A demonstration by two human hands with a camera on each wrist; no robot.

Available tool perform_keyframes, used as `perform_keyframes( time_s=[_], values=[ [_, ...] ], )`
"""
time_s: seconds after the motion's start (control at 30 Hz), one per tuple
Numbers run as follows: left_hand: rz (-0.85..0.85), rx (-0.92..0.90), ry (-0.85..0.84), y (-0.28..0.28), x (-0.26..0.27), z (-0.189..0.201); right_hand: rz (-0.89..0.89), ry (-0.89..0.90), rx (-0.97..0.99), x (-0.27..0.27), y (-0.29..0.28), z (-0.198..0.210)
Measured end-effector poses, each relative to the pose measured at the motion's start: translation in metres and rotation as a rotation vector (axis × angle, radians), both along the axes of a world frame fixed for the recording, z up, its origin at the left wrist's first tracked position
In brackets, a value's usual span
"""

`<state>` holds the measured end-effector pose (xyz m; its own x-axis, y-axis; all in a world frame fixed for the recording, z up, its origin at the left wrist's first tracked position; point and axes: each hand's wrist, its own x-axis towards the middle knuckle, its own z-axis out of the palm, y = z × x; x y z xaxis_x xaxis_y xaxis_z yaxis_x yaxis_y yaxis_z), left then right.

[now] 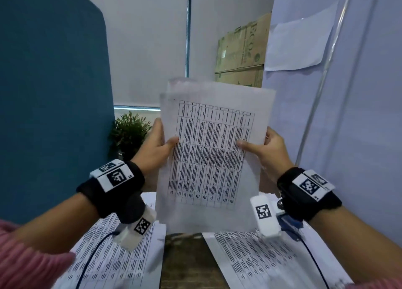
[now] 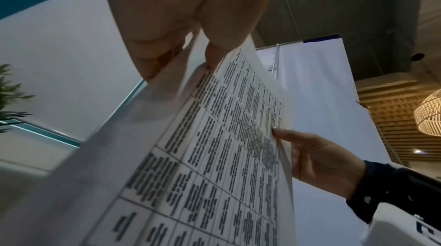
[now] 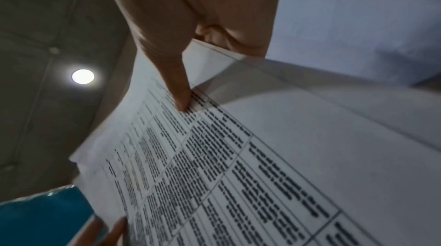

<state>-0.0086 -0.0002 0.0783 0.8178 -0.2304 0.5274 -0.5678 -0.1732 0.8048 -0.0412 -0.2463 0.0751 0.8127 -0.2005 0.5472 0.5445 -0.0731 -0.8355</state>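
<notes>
Stack of papers [image 1: 214, 158]: held up at the centre of the head view, above the counter [image 1: 185, 264], with the printed table facing the person. The top edges are uneven, and a rear sheet stands higher at the stack's upper left. The left wrist view shows the sheets parting slightly along the held edge. The lower edge is blurred.

Left hand [image 1: 152, 151]: grasps the left edge of the stack at about mid-height, thumb on the front face, fingers behind.

Right hand [image 1: 268, 149]: grasps the right edge at about the same height. Its thumb [image 3: 181, 97] presses flat on the printed table, fingers behind the sheets.

Wristbands: a black band with white marker tags on each wrist, left [image 1: 113, 180] and right [image 1: 309, 188].

Counter, lower part of the frame: one printed sheet at lower left [image 1: 117, 260] and another at lower right [image 1: 261, 262], with a strip of dark counter between them. The held stack hangs over this strip.

Background: a blue partition [image 1: 54, 93] fills the left of the frame, with a small green plant [image 1: 130, 132] just beside its right edge, behind the left hand. A cardboard box [image 1: 241, 49] stands at upper right of centre.
</notes>
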Motion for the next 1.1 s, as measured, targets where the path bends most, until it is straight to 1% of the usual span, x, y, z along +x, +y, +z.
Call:
perform_keyframes(
  time_s=[0.07,0.17,0.23,0.27,0.33,0.37,0.43,0.5,0.53,0.63,0.67,0.73,0.8,0.87,1.0,1.1],
  values=[
    [-0.038,-0.023,-0.044,-0.003,-0.003,0.009,-0.037,-0.039,-0.043,-0.001,0.006,0.006],
    [-0.080,-0.057,-0.044,-0.006,-0.009,0.011,-0.096,-0.083,-0.051,-0.001,0.013,0.006],
    [-0.073,-0.078,-0.040,-0.005,-0.010,0.001,-0.119,-0.035,-0.084,0.001,0.012,-0.004],
    [-0.064,-0.094,-0.029,-0.004,-0.010,-0.007,-0.120,0.030,-0.111,0.002,0.011,-0.013],
    [-0.032,-0.108,0.017,-0.004,-0.011,-0.024,-0.200,0.160,-0.235,0.002,0.010,-0.030],
    [-0.005,-0.094,0.030,-0.005,-0.013,-0.031,-0.237,0.191,-0.273,0.002,0.009,-0.036],
    [0.028,-0.075,0.038,-0.007,-0.013,-0.035,-0.261,0.204,-0.276,0.003,0.009,-0.040],
    [0.035,-0.084,0.031,-0.008,-0.010,-0.027,-0.258,0.201,-0.298,0.001,0.013,-0.029],
    [0.042,-0.091,0.022,-0.008,-0.010,-0.021,-0.228,0.171,-0.278,-0.002,0.016,-0.022],
    [0.043,-0.142,0.010,-0.007,-0.011,-0.010,-0.137,0.063,-0.114,-0.006,0.019,-0.007],
    [0.040,-0.161,0.025,-0.007,-0.014,-0.012,-0.128,0.067,-0.094,-0.008,0.019,-0.008],
    [0.042,-0.168,0.068,-0.007,-0.018,-0.027,-0.141,0.118,-0.120,-0.011,0.018,-0.019],
    [0.048,-0.137,0.094,-0.008,-0.021,-0.046,-0.157,0.182,-0.136,-0.012,0.016,-0.037],
    [0.048,-0.121,0.102,-0.009,-0.021,-0.059,-0.140,0.207,-0.132,-0.013,0.016,-0.047],
    [0.050,-0.135,0.102,-0.010,-0.021,-0.062,-0.134,0.189,-0.134,-0.012,0.014,-0.049],
    [0.027,-0.163,0.097,-0.008,-0.021,-0.062,-0.095,0.248,-0.079,-0.011,0.005,-0.043]
  ],
)
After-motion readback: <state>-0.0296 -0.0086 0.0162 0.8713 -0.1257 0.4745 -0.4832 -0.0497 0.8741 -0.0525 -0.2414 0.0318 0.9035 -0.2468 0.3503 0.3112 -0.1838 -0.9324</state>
